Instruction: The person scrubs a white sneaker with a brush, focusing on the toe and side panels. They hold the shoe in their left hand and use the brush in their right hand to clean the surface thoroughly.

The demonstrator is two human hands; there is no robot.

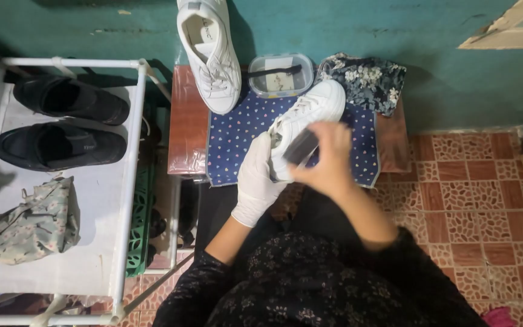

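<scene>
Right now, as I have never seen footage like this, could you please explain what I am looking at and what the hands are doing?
There is one picture, from a camera worn on a person's head, looking down at their own two hands. The left hand, in a white glove, steadies a white sneaker on a blue dotted cloth spread over a small brown table. The bare right hand presses a dark brush or sponge to the shoe; blur hides which. A second white sneaker, a clear lidded container and a floral cloth lie behind. To the left, a white rack holds two black shoes and a fabric pouch.
</scene>
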